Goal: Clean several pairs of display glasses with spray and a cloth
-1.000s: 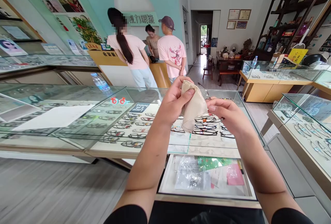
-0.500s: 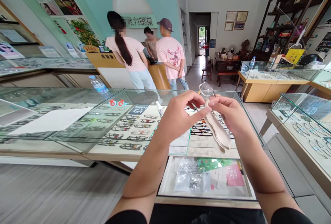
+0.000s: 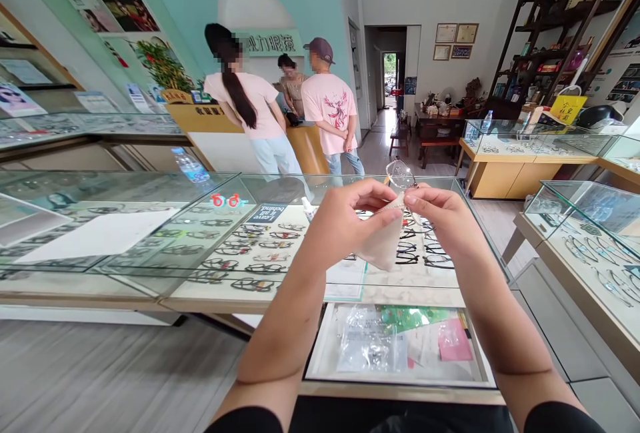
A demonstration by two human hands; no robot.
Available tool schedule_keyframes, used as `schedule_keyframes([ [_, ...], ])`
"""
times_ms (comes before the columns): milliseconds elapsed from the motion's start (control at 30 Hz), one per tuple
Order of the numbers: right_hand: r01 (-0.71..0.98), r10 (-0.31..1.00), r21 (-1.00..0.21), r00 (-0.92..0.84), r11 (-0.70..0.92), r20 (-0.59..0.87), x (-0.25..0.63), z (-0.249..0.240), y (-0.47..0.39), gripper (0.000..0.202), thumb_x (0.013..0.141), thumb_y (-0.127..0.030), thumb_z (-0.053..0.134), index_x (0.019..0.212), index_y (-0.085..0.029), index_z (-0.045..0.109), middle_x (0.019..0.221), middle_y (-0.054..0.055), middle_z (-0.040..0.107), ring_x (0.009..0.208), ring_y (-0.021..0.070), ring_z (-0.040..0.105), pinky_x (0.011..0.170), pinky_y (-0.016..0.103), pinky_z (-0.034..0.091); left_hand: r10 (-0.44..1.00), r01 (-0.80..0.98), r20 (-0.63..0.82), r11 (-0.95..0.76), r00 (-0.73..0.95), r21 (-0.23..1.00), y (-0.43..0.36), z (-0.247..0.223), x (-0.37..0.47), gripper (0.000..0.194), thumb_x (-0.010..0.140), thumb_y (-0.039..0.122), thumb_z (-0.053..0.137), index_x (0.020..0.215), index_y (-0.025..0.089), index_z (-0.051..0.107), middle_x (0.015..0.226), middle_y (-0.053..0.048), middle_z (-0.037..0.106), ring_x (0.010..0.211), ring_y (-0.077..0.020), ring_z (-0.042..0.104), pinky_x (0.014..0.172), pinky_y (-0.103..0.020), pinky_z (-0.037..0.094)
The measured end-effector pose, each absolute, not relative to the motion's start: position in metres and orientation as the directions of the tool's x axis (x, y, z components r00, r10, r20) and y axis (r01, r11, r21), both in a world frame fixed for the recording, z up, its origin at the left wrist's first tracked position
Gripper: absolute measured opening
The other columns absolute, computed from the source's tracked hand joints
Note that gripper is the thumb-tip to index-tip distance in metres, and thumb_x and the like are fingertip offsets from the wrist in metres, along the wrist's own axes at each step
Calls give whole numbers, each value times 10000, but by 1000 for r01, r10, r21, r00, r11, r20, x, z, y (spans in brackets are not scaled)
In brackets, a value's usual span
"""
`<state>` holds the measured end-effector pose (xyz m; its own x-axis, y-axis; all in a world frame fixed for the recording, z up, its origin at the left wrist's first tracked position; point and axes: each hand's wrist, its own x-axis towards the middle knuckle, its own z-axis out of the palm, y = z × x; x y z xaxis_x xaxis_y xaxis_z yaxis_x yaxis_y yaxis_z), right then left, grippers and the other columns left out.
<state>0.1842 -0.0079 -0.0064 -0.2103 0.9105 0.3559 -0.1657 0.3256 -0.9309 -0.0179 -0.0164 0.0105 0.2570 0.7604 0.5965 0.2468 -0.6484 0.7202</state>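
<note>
My left hand (image 3: 357,220) is closed on a cream cleaning cloth (image 3: 383,246), which hangs in a pointed fold below the fingers. Pinched in my right hand (image 3: 437,213) is a pair of eyeglasses (image 3: 400,173), one clear lens standing up above the fingertips. The cloth's upper corner meets the glasses between both hands; the rest of the frame is hidden behind my fingers. Under my hands lies a glass display case (image 3: 300,290) with rows of eyeglass frames (image 3: 267,268). A white spray bottle (image 3: 307,208) stands partly behind my left wrist.
An open drawer (image 3: 320,353) holding plastic packets and a pink card (image 3: 454,340) is just below my forearms. White paper (image 3: 100,236) and a water bottle (image 3: 190,165) rest on the case to the left. Several people stand around a counter (image 3: 310,146) beyond.
The cloth has swung left and now hangs spread beneath my left hand, where before it dangled as a narrow strip toward the right. The glasses stay almost in place.
</note>
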Motion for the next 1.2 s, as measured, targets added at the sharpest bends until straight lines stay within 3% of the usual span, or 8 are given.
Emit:
schedule_keyframes([
  [167,-121,910,-931,-199,345,364,186,-7,-7,250,804,-553,895,787,-305,870,857,6,599,827,177,483,779,353,390,763,251,589,-645,268,721,-15,9,-19,151,901,359,850,959,225,812,900,-40,853,795,-186,809,781,-309,689],
  [433,-105,903,-919,-171,381,394,183,-5,-10,266,799,-538,896,734,-287,840,840,3,610,854,188,518,901,398,443,719,333,661,-691,216,642,-21,10,-13,110,936,338,807,915,230,809,823,-16,842,738,-178,795,728,-291,661],
  [800,-89,911,-921,-138,379,389,179,-3,-14,344,750,-627,924,719,-293,848,910,25,647,898,208,557,908,419,469,512,594,813,-756,277,275,-25,4,-11,106,1003,342,758,975,254,811,900,-30,857,763,-201,781,674,-331,574],
  [1200,-56,903,-913,-136,405,409,181,-4,-14,280,781,-603,917,761,-327,876,881,14,639,882,211,559,907,424,431,541,561,788,-765,295,316,-24,5,-15,117,1023,270,719,992,255,831,904,-20,855,759,-189,775,682,-324,545],
])
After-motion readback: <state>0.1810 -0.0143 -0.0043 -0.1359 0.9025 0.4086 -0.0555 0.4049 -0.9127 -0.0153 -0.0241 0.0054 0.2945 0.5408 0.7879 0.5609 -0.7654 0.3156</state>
